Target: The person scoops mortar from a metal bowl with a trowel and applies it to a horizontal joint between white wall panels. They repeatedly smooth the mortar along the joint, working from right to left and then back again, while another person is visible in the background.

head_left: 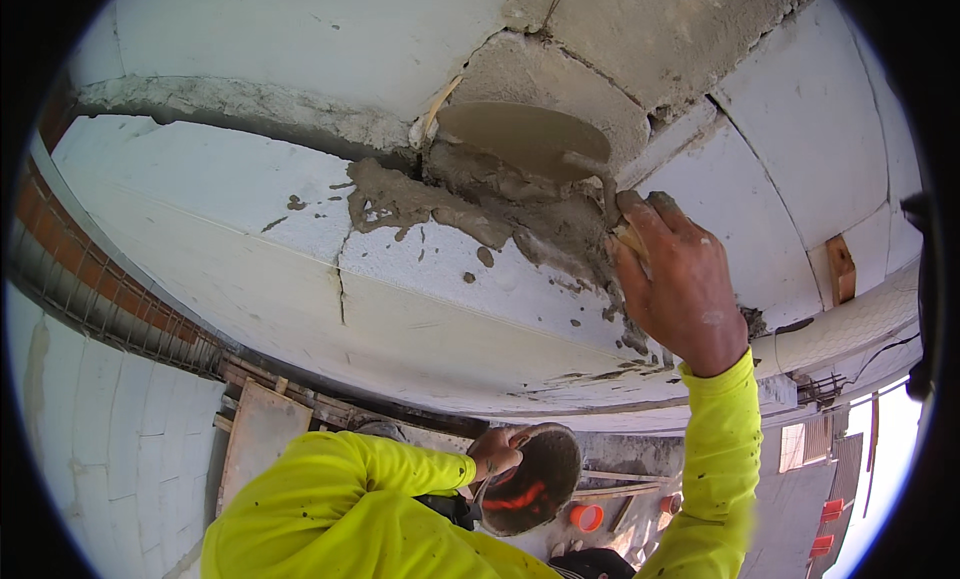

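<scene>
My right hand [683, 274] is closed round the handle of a rounded trowel [525, 139]. Its blade, coated in grey mortar, is against the wall above the white block ledge [240, 209]. Wet mortar [425, 201] lies in a rough band along the back of the ledge, under and beside the blade, with splatters towards the front. Lower down, my left hand [494, 454] grips the rim of a bucket [532, 484]. The bucket is smeared grey, with a reddish patch showing inside; how much mortar it holds I cannot tell.
Large pale blocks [810, 169] form the wall, and a piece of wood [840, 269] sticks out at the right. Steel mesh [110, 299] runs along the left. Far below are boards [265, 434], an orange bucket [587, 517] and more red containers [826, 527].
</scene>
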`<state>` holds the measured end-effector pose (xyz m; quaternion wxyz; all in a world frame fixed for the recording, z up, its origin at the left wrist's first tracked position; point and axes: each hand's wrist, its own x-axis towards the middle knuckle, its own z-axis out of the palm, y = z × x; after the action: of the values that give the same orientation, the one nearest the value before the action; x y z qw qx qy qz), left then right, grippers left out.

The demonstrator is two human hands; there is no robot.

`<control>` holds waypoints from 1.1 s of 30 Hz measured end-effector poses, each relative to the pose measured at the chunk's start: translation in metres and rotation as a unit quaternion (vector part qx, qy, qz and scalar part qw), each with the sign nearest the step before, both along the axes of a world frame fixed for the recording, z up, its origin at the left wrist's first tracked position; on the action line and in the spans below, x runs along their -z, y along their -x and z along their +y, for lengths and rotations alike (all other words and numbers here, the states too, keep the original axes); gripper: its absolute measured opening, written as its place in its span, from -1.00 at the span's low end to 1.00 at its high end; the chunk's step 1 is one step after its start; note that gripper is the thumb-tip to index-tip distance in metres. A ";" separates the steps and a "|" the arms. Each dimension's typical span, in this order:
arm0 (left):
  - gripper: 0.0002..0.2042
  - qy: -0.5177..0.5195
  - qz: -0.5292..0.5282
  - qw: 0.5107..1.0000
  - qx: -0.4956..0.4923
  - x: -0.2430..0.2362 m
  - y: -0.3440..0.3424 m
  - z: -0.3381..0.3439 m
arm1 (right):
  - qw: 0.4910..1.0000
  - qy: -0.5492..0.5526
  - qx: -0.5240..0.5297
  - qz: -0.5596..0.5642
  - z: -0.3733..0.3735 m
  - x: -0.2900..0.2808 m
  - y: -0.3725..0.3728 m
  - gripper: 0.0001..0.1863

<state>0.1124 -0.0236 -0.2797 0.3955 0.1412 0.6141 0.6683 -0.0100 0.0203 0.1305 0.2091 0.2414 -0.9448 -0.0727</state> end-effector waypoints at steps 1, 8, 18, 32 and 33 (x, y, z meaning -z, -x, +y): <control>-0.34 0.002 0.008 1.000 -0.001 -0.001 0.001 0.000 | 0.999 0.035 -0.014 -0.004 -0.003 0.000 -0.007 -0.65; -0.33 -0.044 0.013 0.998 -0.051 -0.007 -0.001 0.000 | 0.996 -0.008 -0.012 -0.091 -0.003 0.024 -0.011 -0.61; -0.34 -0.006 0.006 1.000 -0.015 -0.010 -0.007 0.006 | 0.995 -0.034 -0.056 -0.077 -0.047 0.027 -0.006 -0.67; -0.39 -0.017 0.082 0.994 -0.069 0.037 -0.014 0.030 | 0.998 -0.061 0.034 0.010 0.020 0.041 -0.008 -0.71; -0.39 -0.028 0.073 0.995 -0.067 0.035 -0.015 0.029 | 0.997 -0.070 0.026 0.005 0.021 0.041 -0.007 -0.71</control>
<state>0.1276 0.0056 -0.3144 0.2995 0.1592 0.6302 0.6984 -0.0028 0.0409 0.0896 0.1948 0.2308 -0.9421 -0.1456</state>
